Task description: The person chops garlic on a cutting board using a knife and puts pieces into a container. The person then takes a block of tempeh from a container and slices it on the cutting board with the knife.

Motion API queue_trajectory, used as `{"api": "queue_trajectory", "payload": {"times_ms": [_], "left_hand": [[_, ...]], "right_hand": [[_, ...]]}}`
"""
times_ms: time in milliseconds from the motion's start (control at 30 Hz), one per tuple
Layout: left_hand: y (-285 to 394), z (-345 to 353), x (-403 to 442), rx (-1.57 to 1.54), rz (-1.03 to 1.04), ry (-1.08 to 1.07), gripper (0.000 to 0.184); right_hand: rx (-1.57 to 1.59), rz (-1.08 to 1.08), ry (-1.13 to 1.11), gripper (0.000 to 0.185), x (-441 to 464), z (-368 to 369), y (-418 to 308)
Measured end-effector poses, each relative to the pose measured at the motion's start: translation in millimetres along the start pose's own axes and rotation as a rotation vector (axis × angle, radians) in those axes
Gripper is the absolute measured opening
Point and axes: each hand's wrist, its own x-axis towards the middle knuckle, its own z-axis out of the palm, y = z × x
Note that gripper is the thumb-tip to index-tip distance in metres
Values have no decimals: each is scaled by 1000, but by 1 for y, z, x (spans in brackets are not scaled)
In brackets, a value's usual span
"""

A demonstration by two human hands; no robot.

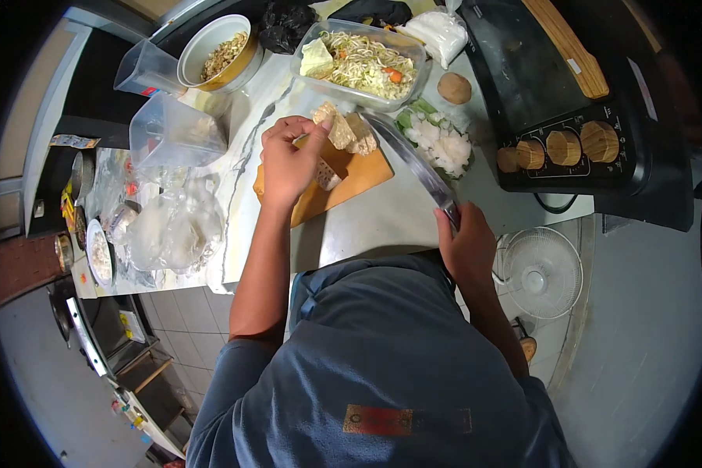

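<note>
My left hand [292, 160] reaches over an orange cutting board [366, 176], its thumb and fingers pinched on a pale, grainy tempeh piece [333, 125]. More tempeh [362, 134] lies against it on the board, and another piece [327, 175] sits beside my wrist. My right hand [468, 240] is wrapped round the handle of a knife [413, 162]. The blade points up and left, its tip near the board's upper right corner. Right of the blade lie white chunks [443, 147] on green leaves.
A clear tub of noodles and vegetables [420, 69] stands behind the board. A pot [251, 70] and clear plastic containers [171, 132] are at the left, with plastic bags [175, 226] nearer. A black stove [561, 152] with wooden knobs is at the right, beside a round brown item [455, 88].
</note>
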Motion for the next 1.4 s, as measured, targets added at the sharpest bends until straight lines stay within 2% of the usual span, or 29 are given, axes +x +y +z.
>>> {"api": "queue_trajectory", "payload": {"times_ms": [100,200,233,400,467,500,533,600,767,833,1000,1400], "left_hand": [[2,6,8,81,33,-67,31],[16,16,5,534,-24,-96,38],[14,14,4,629,14,-41,40],[-6,-14,0,642,89,129,38],[-15,-28,-3,346,41,-37,31],[-16,-29,-10,221,31,-38,26],[-22,-29,-16,223,21,-27,26],[-41,-25,-27,85,137,28,27],[-48,-13,-55,64,188,91,34],[-53,-6,-58,40,149,99,34],[-66,5,-65,80,168,175,32],[-63,9,-65,189,212,206,31]], "right_hand": [[7,84,-27,34,-5,-4,4],[1,101,-27,36,-4,-9,-1],[-2,100,-26,36,-4,-11,-2],[82,126,-86,33,2,-15,-10],[128,164,-165,33,8,-17,-22],[174,208,-237,33,11,-16,-28],[173,198,-246,33,13,-13,-32],[240,174,-323,35,17,-7,-40],[335,56,-398,36,20,12,-57],[352,15,-428,37,22,18,-65],[282,-66,-533,47,27,30,-82],[262,-58,-594,47,33,38,-91]]}}
